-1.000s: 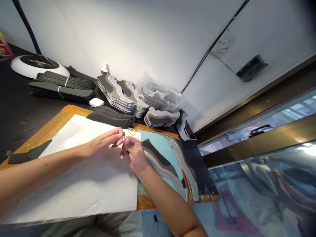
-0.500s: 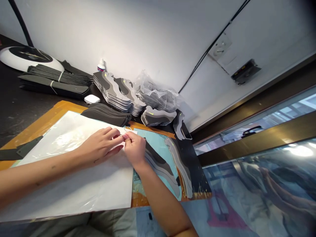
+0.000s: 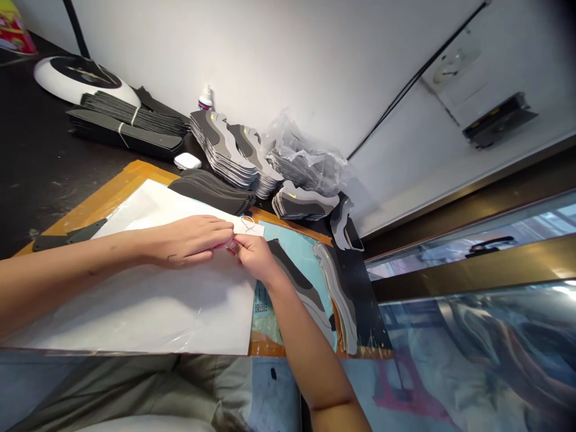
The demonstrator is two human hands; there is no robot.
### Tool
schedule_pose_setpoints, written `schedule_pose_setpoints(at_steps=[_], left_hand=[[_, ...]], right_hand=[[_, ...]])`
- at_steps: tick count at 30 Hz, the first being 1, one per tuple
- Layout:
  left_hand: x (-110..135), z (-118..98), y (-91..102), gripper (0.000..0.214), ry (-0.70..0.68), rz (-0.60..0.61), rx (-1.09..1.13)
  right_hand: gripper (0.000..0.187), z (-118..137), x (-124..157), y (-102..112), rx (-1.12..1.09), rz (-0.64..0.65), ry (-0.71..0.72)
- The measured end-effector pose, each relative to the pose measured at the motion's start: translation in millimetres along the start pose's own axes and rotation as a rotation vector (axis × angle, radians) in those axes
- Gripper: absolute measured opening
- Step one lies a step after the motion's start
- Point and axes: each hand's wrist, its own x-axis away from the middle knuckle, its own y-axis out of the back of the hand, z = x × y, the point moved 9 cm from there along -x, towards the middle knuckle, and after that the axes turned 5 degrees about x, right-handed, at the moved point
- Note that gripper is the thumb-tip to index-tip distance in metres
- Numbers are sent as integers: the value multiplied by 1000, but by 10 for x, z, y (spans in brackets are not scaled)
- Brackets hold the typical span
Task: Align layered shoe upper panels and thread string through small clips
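Note:
My left hand (image 3: 198, 240) lies palm down over a white plastic-covered sheet (image 3: 180, 318), its fingertips drawn together against those of my right hand (image 3: 252, 255). Both hands are closed in a pinch, and what sits between them is too small and hidden to name. Just beyond the fingertips a thin white loop (image 3: 247, 223), like a rubber band, rests at the sheet's far right corner. To the right of my right hand lie grey and black shoe-upper pieces (image 3: 294, 282) on a light blue sheet (image 3: 288, 234). Another stack of grey cut pieces (image 3: 337, 294) lies further right.
Behind the sheet are dark grey cut pieces (image 3: 211, 191), a white case (image 3: 187, 161) and stacked shoe-upper pieces (image 3: 225, 150). Banded black strips (image 3: 128, 129) lie by a lamp base (image 3: 85, 78). A plastic bag (image 3: 310, 165) sits against the wall. Glass (image 3: 450, 360) borders the right.
The view has shifted, so the table things appear further right and higher. My hands remain pinched together, with the left hand flatter and its fingers covering more of the spot where they meet.

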Motion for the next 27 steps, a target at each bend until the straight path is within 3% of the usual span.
schedule_pose_setpoints(at_steps=[7, 10, 12, 17, 18, 20, 23, 27], left_hand=[[62, 201, -44, 27, 205, 147, 167], [32, 202, -44, 23, 206, 178, 185], [12, 218, -4, 24, 184, 164, 174], [59, 419, 145, 39, 238, 26, 236], [69, 451, 172, 42, 267, -28, 288], [72, 469, 213, 43, 321, -153, 370], [41, 354, 283, 38, 301, -365, 414], [16, 198, 299, 27, 218, -439, 408]], right_hand=[[27, 93, 18, -114, 44, 59, 60], [26, 129, 40, -178, -16, 112, 46], [30, 202, 81, -243, -121, 159, 53], [54, 561, 286, -546, -513, 420, 161], [57, 578, 291, -537, -568, 397, 163], [61, 491, 237, -403, -638, 225, 126], [66, 263, 149, -181, -669, -2, 45], [65, 176, 89, -142, -663, 10, 18]])
